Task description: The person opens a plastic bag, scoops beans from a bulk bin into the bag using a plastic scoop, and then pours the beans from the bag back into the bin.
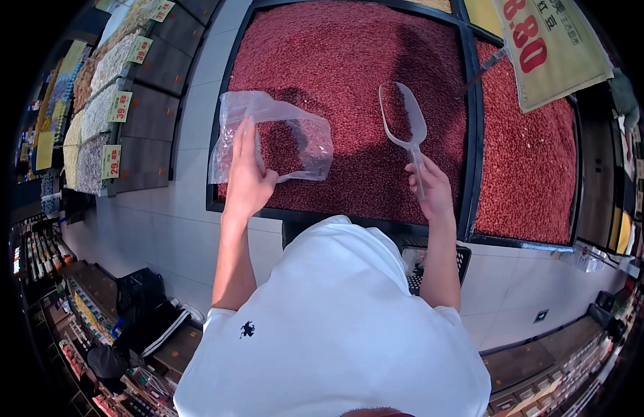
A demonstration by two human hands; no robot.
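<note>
The beans [353, 104] in the middle are of dark red colour, inside a black bin frame [475, 142]. The bag [314, 142] and the scoop [417, 126] are colourless. The T-shirt [336, 299] is white, with a small black emblem [247, 329]. The price sign [569, 76] at far right carries red digits [527, 54].

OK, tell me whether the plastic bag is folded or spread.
Spread: the plastic bag billows wide at the left hand, with red beans visible behind it. Whether any are inside, I cannot tell.

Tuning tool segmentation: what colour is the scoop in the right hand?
The scoop looks pale grey-white and translucent; best seen in the head view.
</note>
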